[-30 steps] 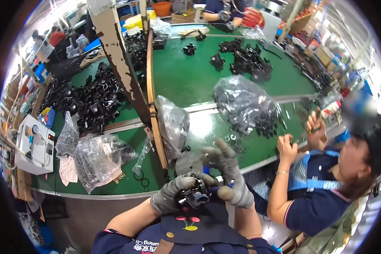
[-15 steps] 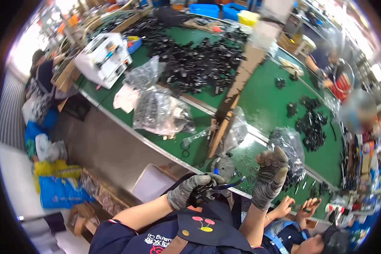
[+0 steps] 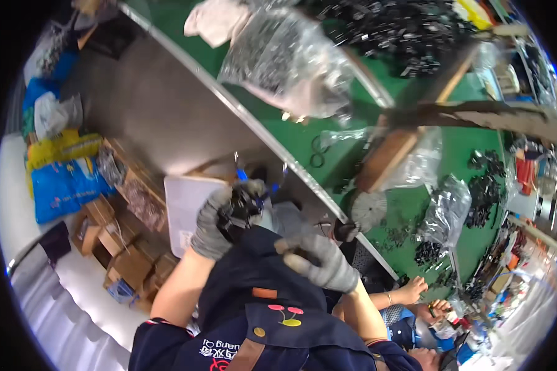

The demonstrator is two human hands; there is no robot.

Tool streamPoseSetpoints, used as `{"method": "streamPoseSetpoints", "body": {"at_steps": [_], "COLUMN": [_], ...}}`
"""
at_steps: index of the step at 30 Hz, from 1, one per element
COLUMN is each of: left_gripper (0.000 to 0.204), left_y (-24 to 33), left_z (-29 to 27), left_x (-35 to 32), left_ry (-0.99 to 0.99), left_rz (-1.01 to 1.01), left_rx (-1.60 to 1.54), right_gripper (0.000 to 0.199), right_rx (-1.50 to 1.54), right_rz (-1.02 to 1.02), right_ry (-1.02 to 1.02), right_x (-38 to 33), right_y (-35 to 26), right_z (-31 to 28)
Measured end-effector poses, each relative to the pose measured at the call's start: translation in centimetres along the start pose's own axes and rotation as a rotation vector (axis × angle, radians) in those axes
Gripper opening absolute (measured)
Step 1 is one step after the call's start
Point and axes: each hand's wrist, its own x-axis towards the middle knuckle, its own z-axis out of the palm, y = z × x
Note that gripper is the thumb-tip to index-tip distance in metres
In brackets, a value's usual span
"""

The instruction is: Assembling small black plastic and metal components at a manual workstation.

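My left hand (image 3: 211, 227), in a grey knitted glove, is closed around a black part (image 3: 244, 207) above my lap. Two thin prongs with blue sections stick out from the part; its exact kind I cannot make out. My right hand (image 3: 322, 263), gloved the same way with worn brownish fingertips, hovers over my dark apron (image 3: 260, 266). Its fingers are loosely bent, thumb and fingertips apart, and I see nothing held in them. Slight blur lies over this hand.
The green worktable (image 3: 278, 123) with its metal edge runs diagonally past me, carrying plastic bags (image 3: 291, 62), a heap of black parts (image 3: 402, 31) and a grey round bundle (image 3: 370, 209). A pale stool (image 3: 189, 207) stands left. A co-worker's hand (image 3: 413, 288) is at right.
My view has swung down and left. Both hands have come away from the table edge toward my lap. My right hand, raised and spread before, is lower with bent fingers; my left keeps the black part.
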Motion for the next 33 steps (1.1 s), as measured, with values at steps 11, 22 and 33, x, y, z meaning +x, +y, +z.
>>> {"method": "streamPoseSetpoints", "body": {"at_steps": [11, 22, 33], "left_gripper": [0.053, 0.050, 0.046], "left_y": [2.3, 0.1, -3.7], "left_z": [-27.1, -36.6, -35.5], "left_x": [15.5, 19.3, 19.3], "left_ry": [-0.140, -0.039, -0.003], "left_rz": [0.213, 0.521, 0.613], "left_rx": [-0.041, 0.172, 0.291], "right_gripper": [0.027, 0.069, 0.041], "right_rx": [-0.736, -1.094, -1.684], "right_rz": [0.456, 0.609, 0.184], "right_ry": [0.427, 0.480, -0.022], "right_x": [9.8, 15.5, 19.2], "right_y": [51.8, 74.1, 92.1], "right_z": [-2.8, -14.3, -21.8]}}
